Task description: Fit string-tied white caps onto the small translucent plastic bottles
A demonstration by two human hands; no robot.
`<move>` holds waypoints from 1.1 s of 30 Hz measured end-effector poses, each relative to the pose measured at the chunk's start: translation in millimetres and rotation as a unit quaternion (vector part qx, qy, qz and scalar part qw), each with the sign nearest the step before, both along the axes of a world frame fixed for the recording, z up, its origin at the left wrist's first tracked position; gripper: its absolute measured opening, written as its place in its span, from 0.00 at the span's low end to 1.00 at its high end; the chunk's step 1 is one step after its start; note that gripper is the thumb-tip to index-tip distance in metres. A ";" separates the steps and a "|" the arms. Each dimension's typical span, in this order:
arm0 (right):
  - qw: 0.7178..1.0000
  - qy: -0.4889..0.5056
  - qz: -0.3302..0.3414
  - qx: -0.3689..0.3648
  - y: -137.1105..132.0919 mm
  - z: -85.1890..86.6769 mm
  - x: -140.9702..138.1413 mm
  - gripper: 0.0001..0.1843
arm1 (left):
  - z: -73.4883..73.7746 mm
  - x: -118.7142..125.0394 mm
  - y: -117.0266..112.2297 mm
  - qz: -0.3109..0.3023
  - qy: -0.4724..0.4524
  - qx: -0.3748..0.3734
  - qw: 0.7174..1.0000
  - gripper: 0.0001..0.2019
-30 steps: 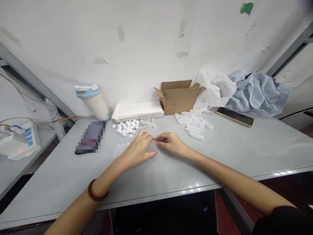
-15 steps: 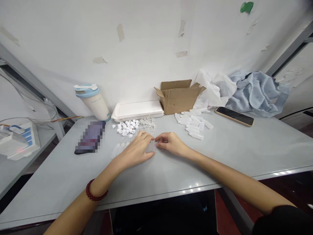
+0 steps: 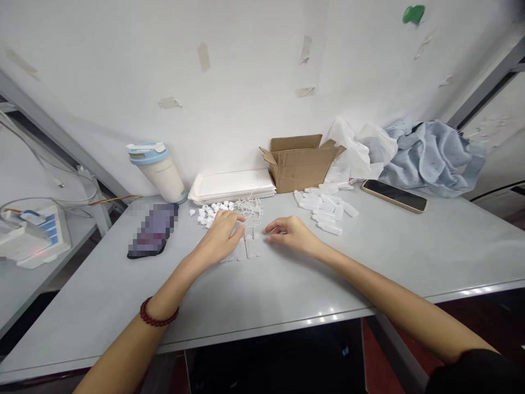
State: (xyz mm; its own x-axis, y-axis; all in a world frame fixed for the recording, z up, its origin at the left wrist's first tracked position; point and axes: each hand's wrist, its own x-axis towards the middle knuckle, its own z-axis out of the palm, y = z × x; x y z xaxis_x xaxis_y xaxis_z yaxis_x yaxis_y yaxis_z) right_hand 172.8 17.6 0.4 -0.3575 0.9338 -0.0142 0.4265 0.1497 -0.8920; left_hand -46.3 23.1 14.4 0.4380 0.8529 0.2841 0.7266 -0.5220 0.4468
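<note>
A row of small translucent plastic bottles lies on the grey table between my hands, with thin curved tubes at the upper ends. My left hand is at the row's left side, thumb and fingers apart, hiding part of it. To the right of the row, my right hand has loosely bent fingers with a gap at the thumb and holds nothing. White caps are heaped behind my left hand, partly covered by it. Beside them is a tangle of thin white tubes. More translucent bottles lie loose at the right.
Along the wall stand a tumbler, a stack of white trays, an open cardboard box, white plastic bags and a bunched blue cloth. A phone lies right; a blurred dark item lies left.
My left hand has moved left and slightly up, uncovering the bottles it was over. The bottles lying to its left no longer show there. My right hand has drawn slightly right, away from the row.
</note>
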 end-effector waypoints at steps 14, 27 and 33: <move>0.917 -0.385 -0.014 0.104 5.1 42.4 52.9 0.08 | -30.1 -12.2 26.2 -0.018 0.051 0.094 0.994 0.20; 0.825 -0.561 -0.066 -0.014 8.7 62.8 73.8 0.14 | -12.6 -9.2 21.2 0.010 0.002 0.109 0.994 0.20; 0.815 -0.574 -0.073 0.008 5.7 59.5 73.0 0.12 | 2.2 -3.8 13.2 0.087 -0.097 0.052 0.990 0.19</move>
